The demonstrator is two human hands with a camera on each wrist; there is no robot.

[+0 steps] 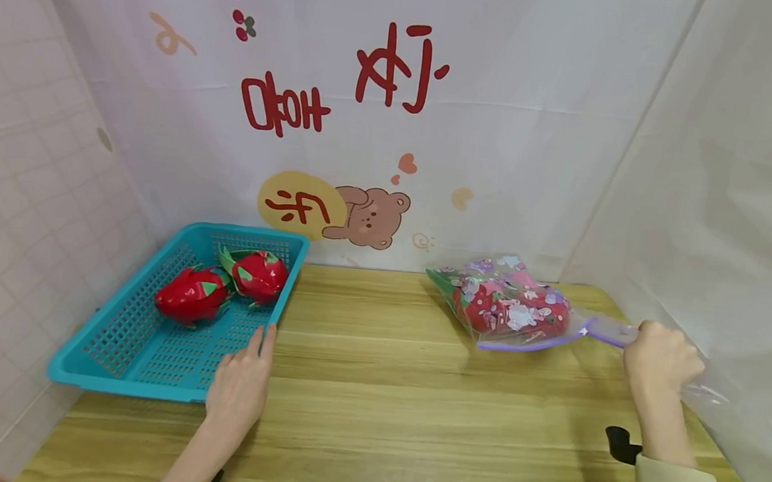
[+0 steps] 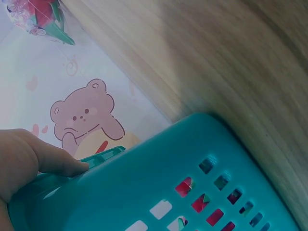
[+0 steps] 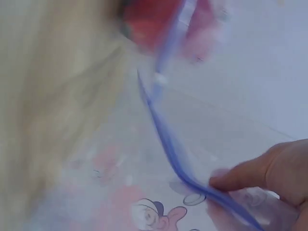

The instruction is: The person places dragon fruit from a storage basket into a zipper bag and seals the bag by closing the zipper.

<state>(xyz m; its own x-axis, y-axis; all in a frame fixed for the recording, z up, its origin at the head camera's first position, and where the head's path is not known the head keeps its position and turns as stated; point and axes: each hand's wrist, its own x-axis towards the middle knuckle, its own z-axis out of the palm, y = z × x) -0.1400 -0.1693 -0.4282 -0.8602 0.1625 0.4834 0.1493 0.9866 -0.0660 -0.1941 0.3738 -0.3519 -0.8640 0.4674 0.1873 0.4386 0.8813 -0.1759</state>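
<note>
My left hand holds the right rim of a teal plastic basket, near its front corner. In the left wrist view a digit lies along that rim, while the other fingers are hidden. Two shiny red toy dragon fruits with green leaves lie inside the basket. At the right, my right hand grips the end of a clear plastic zip bag with cartoon prints and a purple strip. Red items show inside the bag, one dotted like a strawberry. Loose clear plastic trails beyond that hand.
A wood-grain table spreads under everything. Behind it hangs a white backdrop with a bear print and red characters. Tiled sheeting borders the left, and pale sheeting the right. A black item shows beside the right wrist.
</note>
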